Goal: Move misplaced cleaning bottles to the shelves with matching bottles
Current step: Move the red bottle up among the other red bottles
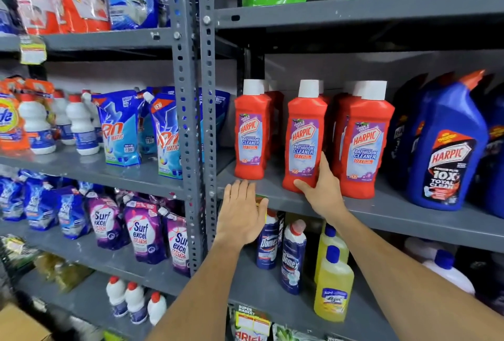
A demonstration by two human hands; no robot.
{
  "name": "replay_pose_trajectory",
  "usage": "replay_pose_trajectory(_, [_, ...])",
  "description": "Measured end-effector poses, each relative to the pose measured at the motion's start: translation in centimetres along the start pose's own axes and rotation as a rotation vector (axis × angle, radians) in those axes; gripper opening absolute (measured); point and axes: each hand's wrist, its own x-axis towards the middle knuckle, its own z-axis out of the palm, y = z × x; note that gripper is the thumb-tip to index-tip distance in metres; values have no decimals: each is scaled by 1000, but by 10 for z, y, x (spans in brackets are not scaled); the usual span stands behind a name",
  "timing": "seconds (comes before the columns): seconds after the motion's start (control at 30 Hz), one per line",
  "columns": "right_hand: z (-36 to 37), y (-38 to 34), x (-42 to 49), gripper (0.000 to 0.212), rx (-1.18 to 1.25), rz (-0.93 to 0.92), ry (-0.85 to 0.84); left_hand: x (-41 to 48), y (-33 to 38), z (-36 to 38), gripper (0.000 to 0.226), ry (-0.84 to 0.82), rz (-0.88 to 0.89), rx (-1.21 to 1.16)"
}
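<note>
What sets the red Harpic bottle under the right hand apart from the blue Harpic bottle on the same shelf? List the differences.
The red Harpic bottle has a straight white cap; the blue Harpic bottle has an angled neck with a red cap. The red one reads Bathroom Cleaner; the blue one reads 10X Total Clean. The right hand grips the red one; the blue one stands untouched. Both stand upright and carry the Harpic name.

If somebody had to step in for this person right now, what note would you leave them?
Right hand: wrapped around the base of the middle red bathroom cleaner bottle, which stands upright on the grey shelf among matching red bottles.
Left hand: open and empty, in front of the shelf edge.
Blue toilet cleaner bottles stand to the right on the same shelf.
Done: this red bottle sits with its own kind.
Left: let go, then check the other shelves for strays; none is obvious from here.
</note>
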Motion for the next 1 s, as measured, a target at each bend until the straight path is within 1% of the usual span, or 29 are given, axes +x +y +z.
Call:
replay_pose_trajectory(0.07, [1,2,1,100,-38,-5,-16,0,0,1,61,7,-3,6])
replay_pose_trajectory(0.17, [2,2,3,101,-57,6,-9,0,0,3,61,14,-4,14])
replay_pose_trajectory(0.5, [8,3,4,92,-49,24,38,0,-1,6,61,24,-6,-3])
replay_pose_trajectory(1.0, [12,-1,2,94,-78,65,58,0,-1,2,60,18,14,19])
